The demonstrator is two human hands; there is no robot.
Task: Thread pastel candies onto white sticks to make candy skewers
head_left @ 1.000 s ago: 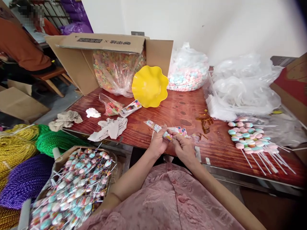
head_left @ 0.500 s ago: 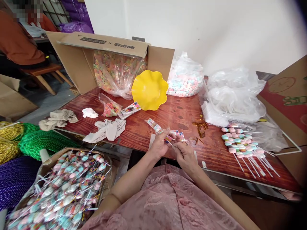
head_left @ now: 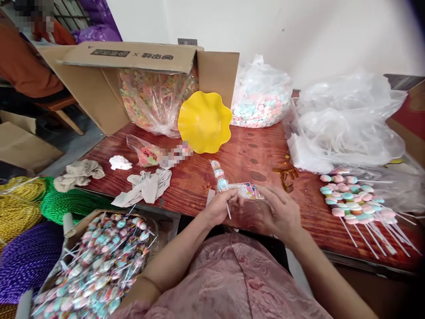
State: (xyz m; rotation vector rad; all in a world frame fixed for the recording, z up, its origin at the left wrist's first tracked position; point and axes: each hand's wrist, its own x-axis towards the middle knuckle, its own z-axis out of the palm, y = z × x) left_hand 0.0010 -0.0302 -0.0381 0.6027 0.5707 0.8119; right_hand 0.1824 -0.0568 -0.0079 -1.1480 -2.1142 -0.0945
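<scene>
Upper left: co-worker (head_left: 26,66) cropped, head (head_left: 33,17) pixelated. Centre: left hand (head_left: 219,208) hides part of bagged skewer (head_left: 219,176). Bottom left: heaped skewers (head_left: 96,266) run off-frame.

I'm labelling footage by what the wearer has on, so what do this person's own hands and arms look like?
The left hand and right hand are bare, without gloves, and no ring or watch shows. The forearms are uncovered too. The top is dusty pink, with a crinkled, patterned surface and matching buttons down the front.
</scene>
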